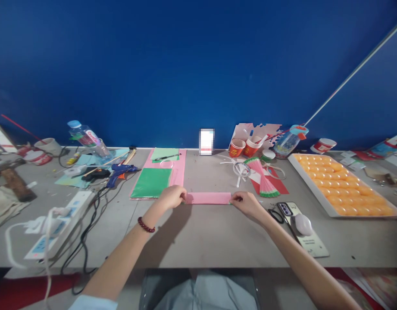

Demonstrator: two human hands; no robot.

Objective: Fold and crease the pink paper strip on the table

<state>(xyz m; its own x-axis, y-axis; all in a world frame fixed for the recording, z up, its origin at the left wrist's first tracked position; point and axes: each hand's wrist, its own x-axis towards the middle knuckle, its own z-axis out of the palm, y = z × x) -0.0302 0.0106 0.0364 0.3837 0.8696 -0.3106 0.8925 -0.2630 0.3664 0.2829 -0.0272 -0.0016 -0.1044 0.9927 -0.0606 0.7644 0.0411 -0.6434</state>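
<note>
A narrow pink paper strip (208, 198) stretches level between my two hands, close above or on the grey table; which of the two I cannot tell. My left hand (173, 196), with a dark red bead bracelet on its wrist, pinches the strip's left end. The right end is pinched by the fingers of my right hand (247, 202). Small bits of green show at both ends beside the fingertips. Just left of my left hand lies a green paper pack (152, 183) on a pink sheet (179, 170). A pleated pink-and-green paper fan piece (262, 176) rests beyond my right hand.
On the left are a blue glue gun (122, 171), a power strip (60, 224) with trailing cables and a leaning bottle (90, 140). To the right lie a phone (306, 232) with a white case (303, 224) and a tray of orange balls (327, 211). Red paper cups (237, 147) stand behind.
</note>
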